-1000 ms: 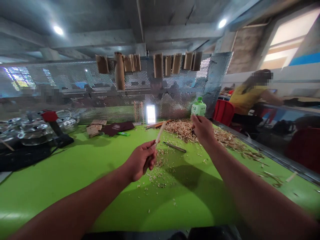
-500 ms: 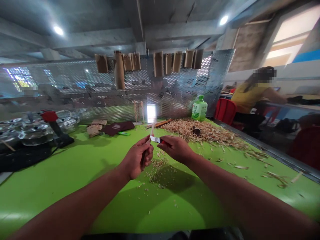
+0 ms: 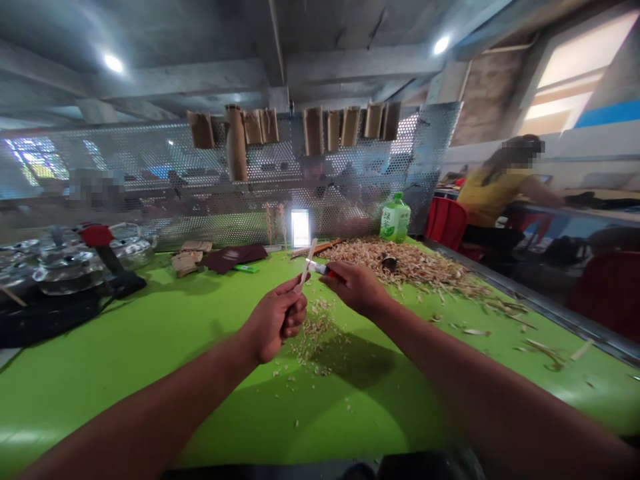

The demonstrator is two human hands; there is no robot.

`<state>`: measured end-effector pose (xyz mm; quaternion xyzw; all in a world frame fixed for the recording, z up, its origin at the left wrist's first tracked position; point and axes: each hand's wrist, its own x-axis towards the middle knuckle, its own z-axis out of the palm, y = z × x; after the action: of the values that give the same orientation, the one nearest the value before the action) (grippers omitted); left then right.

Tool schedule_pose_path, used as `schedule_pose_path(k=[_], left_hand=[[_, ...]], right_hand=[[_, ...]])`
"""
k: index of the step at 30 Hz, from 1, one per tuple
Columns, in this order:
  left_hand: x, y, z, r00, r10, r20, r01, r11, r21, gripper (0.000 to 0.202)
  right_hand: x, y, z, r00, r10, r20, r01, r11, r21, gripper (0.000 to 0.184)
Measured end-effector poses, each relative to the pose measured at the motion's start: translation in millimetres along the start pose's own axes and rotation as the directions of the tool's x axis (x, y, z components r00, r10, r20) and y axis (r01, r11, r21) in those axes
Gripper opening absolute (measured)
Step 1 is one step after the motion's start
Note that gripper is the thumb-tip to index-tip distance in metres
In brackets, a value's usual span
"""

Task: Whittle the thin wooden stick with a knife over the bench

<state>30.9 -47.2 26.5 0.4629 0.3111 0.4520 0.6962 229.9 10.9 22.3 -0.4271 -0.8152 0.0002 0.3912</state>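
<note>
My left hand (image 3: 280,317) is closed around the lower part of a thin pale wooden strip (image 3: 309,261), which points up and slightly right. In my right hand (image 3: 357,287) is a knife (image 3: 319,268) with a short bright blade and a red and dark handle, mostly covered by the fingers. The blade lies against or just beside the strip's right edge; I cannot tell if it touches. Small wood chips (image 3: 320,327) are scattered on the green tabletop (image 3: 175,373) below both hands.
A heap of wood shavings (image 3: 415,263) lies at the back right, with a green bottle (image 3: 395,219) behind it. A lit screen (image 3: 300,228) stands at the perforated metal panel (image 3: 215,207). Metal kettles (image 3: 65,263) stand left. A person in yellow (image 3: 485,197) sits at the right.
The knife blade has moved up along the strip, away from my left fingers. The strip now leans more to the right. The camera view has shifted slightly.
</note>
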Motion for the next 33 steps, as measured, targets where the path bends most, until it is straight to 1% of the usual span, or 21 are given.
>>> schedule_pose_path(k=[1, 2, 3, 4, 5, 6, 7, 8, 9, 11, 12, 13, 15, 18, 22, 27, 33], left_hand=[[-3, -2, 1.6, 1.000, -0.017, 0.007, 0.017, 1.000, 0.024, 0.038], [-6, -4, 3.6, 0.999, -0.036, 0.014, 0.035, 0.998, 0.049, 0.040], [-9, -6, 5.9, 0.996, -0.072, 0.053, 0.067, 0.994, 0.092, 0.042], [-11, -8, 8.0, 0.988, -0.114, 0.101, 0.101, 0.987, 0.122, 0.042], [-12, -10, 9.7, 0.983, -0.132, 0.131, 0.116, 0.985, 0.125, 0.043], [-11, -11, 10.4, 0.983, -0.124, 0.134, 0.110, 0.988, 0.109, 0.044], [-10, -11, 10.1, 0.989, -0.089, 0.121, 0.079, 0.993, 0.084, 0.045], [-7, -11, 8.5, 0.994, -0.052, 0.095, 0.047, 0.997, 0.059, 0.046], [-4, -11, 6.0, 0.998, -0.009, 0.055, 0.007, 0.999, 0.042, 0.047], [3, -9, -0.6, 0.998, 0.062, -0.019, -0.061, 0.997, 0.047, 0.047], [6, -8, -3.8, 0.995, 0.091, -0.046, -0.088, 0.995, 0.050, 0.047], [9, -7, -6.4, 0.991, 0.114, -0.064, -0.110, 0.993, 0.051, 0.047], [11, -6, -9.1, 0.987, 0.139, -0.081, -0.136, 0.990, 0.048, 0.046], [11, -5, -7.9, 0.985, 0.142, -0.096, -0.139, 0.990, 0.041, 0.044], [10, -4, -4.2, 0.984, 0.145, -0.106, -0.142, 0.989, 0.037, 0.044], [8, -3, -4.7, 0.985, 0.143, -0.099, -0.136, 0.988, 0.069, 0.043], [6, -2, -5.3, 0.986, 0.145, -0.088, -0.131, 0.980, 0.147, 0.042]], right_hand=[[4, 9, -5, 0.996, 0.073, -0.051, -0.071, 0.997, 0.033, 0.029], [8, 21, -12, 0.980, 0.165, -0.116, -0.157, 0.985, 0.073, 0.032], [11, 33, -21, 0.931, 0.304, -0.201, -0.281, 0.950, 0.138, 0.036], [15, 45, -29, 0.874, 0.409, -0.263, -0.370, 0.910, 0.188, 0.039], [17, 56, -37, 0.826, 0.454, -0.335, -0.406, 0.891, 0.204, 0.040], [18, 64, -43, 0.786, 0.478, -0.392, -0.429, 0.878, 0.211, 0.041], [18, 69, -46, 0.769, 0.489, -0.412, -0.437, 0.872, 0.220, 0.041], [17, 70, -45, 0.784, 0.469, -0.406, -0.420, 0.883, 0.210, 0.040], [15, 66, -42, 0.820, 0.432, -0.377, -0.383, 0.902, 0.199, 0.038], [10, 52, -28, 0.913, 0.307, -0.269, -0.266, 0.948, 0.176, 0.033], [7, 42, -20, 0.947, 0.240, -0.213, -0.206, 0.964, 0.170, 0.032], [4, 32, -12, 0.971, 0.181, -0.158, -0.154, 0.974, 0.166, 0.031], [-2, 16, 0, 0.993, 0.093, -0.070, -0.080, 0.984, 0.160, 0.029], [-8, 2, 7, 0.999, -0.005, 0.036, 0.000, 0.990, 0.142, 0.027], [-12, -5, 8, 0.986, -0.096, 0.134, 0.082, 0.991, 0.105, 0.025], [-13, -10, 9, 0.986, -0.100, 0.131, 0.092, 0.994, 0.063, 0.025], [-12, -10, 8, 0.985, -0.113, 0.127, 0.114, 0.993, -0.001, 0.026]])
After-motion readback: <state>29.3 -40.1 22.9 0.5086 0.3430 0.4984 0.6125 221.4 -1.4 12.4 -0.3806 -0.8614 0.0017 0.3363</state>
